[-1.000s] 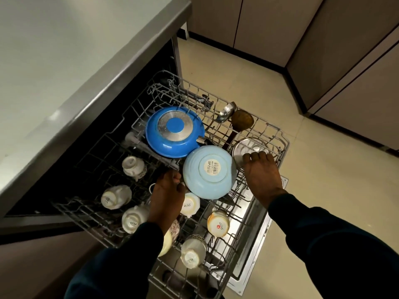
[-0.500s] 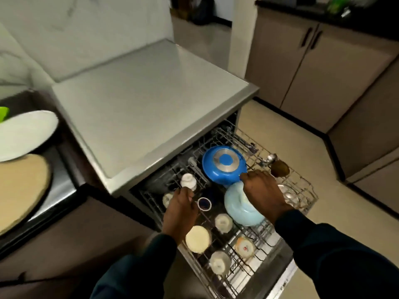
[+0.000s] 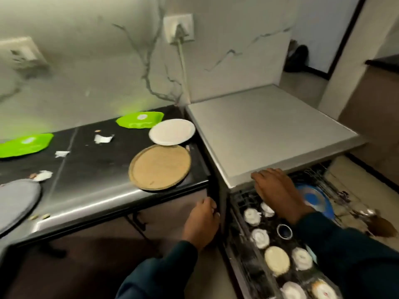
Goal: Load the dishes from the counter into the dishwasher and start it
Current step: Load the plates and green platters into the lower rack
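Observation:
The dishwasher's wire rack [image 3: 244,197] stands pulled out at the lower right, holding several upturned white cups [image 3: 260,238] and a blue pan [image 3: 316,198]. My right hand [image 3: 278,194] hovers above the rack by the front edge of the dishwasher's grey top [image 3: 269,130], fingers straight, holding nothing. My left hand [image 3: 201,223] hangs empty below the dark counter's edge [image 3: 129,197], left of the rack. On the counter lie a round tan board [image 3: 159,167], a white plate [image 3: 171,132], two green plates [image 3: 140,119] [image 3: 24,144] and a grey plate [image 3: 15,203].
Paper scraps [image 3: 102,138] and crumbs litter the dark counter. A wall socket with a plugged cable [image 3: 178,31] sits above the counter corner. A ladle and a brown spoon [image 3: 382,227] lie at the rack's far right. Beige floor and cabinets are at the right.
My view has swung up and left from the rack to the counter. Both hands have lifted off the rack; the left has moved left beyond it, the right toward the dishwasher's top edge.

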